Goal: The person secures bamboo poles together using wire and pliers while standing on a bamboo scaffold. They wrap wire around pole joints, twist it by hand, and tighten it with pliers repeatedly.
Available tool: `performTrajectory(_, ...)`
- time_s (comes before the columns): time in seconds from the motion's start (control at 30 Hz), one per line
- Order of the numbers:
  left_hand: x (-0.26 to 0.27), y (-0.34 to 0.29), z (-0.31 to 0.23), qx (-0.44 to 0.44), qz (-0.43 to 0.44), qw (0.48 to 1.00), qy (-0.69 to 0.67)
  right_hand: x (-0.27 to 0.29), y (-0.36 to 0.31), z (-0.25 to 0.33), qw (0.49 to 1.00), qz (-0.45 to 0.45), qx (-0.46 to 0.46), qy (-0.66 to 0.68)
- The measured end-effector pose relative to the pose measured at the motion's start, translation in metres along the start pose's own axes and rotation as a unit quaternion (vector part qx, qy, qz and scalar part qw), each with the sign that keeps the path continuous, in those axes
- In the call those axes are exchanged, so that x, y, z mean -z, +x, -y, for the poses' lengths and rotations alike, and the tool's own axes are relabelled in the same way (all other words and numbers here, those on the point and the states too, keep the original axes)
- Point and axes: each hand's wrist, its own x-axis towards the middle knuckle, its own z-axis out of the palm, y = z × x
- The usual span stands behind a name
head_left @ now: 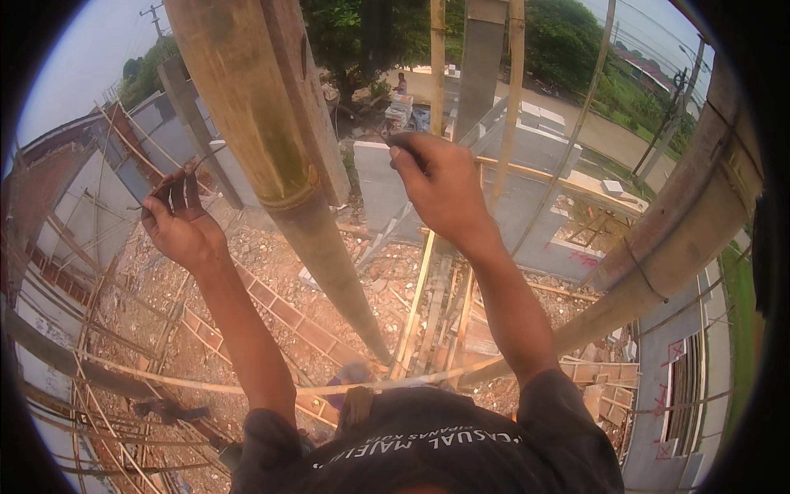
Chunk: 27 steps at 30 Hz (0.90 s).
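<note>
My left hand (pixel 188 235) is raised on the left of a thick bamboo pole (pixel 276 123). Its thumb and fingers are bent around a thin dark strand (pixel 134 207) that looks like wire; an end sticks out beside the thumb. On the pole's other side my right hand (pixel 444 185) is closed in a pinch. A small dark bit (pixel 385 132) shows at its fingertips, too small to make out fully, perhaps wire too. Neither hand touches the pole. A squared post (pixel 309 107) stands right behind the bamboo.
Far below lies rubble ground (pixel 247 230) with ladder-like frames (pixel 288 317). A thin bamboo rail (pixel 206 384) curves across in front of me. More thick poles (pixel 658 239), tied together, slant on the right. Grey block walls (pixel 378 185) stand beyond. A distant person (pixel 401 85) is near stacked blocks.
</note>
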Motion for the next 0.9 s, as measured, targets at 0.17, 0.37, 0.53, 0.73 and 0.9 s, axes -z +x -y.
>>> performTrajectory(0.17, -0.014, -0.025, -0.034, -0.085, 0.064, 0.994, 0.014, 0.014, -0.018, 0.005, 0.985, 0.029, 0.003, -0.169)
performTrajectory(0.37, -0.011, -0.053, -0.031, -0.131, 0.128, 0.983, 0.017, 0.046, -0.038, -0.008, 0.978, -0.045, -0.053, -0.196)
performTrajectory(0.53, 0.004, -0.063, -0.019, -0.106, 0.14, 0.985, -0.006, 0.057, -0.044, -0.011, 0.987, -0.045, -0.046, -0.145)
performTrajectory(0.73, -0.01, -0.092, -0.018, -0.199, 0.199, 0.958, 0.058, 0.061, -0.059, 0.008, 0.999, -0.007, -0.046, -0.01)
performTrajectory(0.9, -0.005, -0.1, -0.021, -0.258, 0.275, 0.922, 0.089, 0.057, -0.075, 0.013, 0.985, 0.13, -0.096, 0.056)
